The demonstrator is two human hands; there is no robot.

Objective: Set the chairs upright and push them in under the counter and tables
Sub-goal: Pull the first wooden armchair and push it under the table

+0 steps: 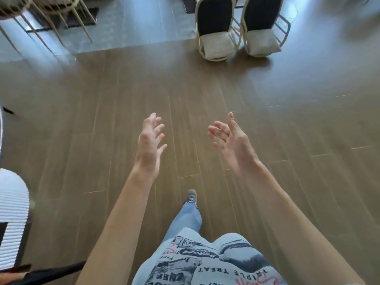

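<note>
Two chairs lie tipped on the floor at the top of the head view, side by side: one chair [214,27] and a second chair [263,25] to its right. Each has a cream metal frame, a black padded seat and a pale cushion at the end nearest me. My left hand [151,145] and my right hand [232,140] are stretched out in front of me, fingers spread, holding nothing. Both hands hang over bare floor, well short of the chairs.
Brown plank floor [102,120] fills the middle. Cream chair legs [51,19] stand at the top left over a dark rug. A white ribbed object [12,212] sits at the left edge. My leg and shoe [192,197] step forward below my hands.
</note>
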